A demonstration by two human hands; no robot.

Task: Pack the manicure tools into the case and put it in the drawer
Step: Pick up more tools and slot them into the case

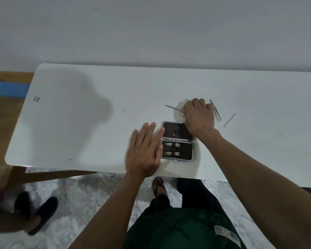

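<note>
The manicure case [177, 141] lies open on the white table [79, 123], dark inside with a silver rim. Two nail clippers [172, 149] sit in its near half. My left hand [144, 150] lies flat on the table, fingers straight, with fingertips touching the case's left edge. My right hand [198, 115] is beyond the case, fingers curled round the handles of small scissors [174, 109] whose blades point left. Tweezers [215, 110] and a thin metal pick [229, 120] lie to the right of that hand.
The table's near edge runs just below the case; a wall stands behind the table. A wooden surface with a blue item [9, 89] is at the far left. Another person's dark shoes [38, 212] stand on the marble floor at lower left.
</note>
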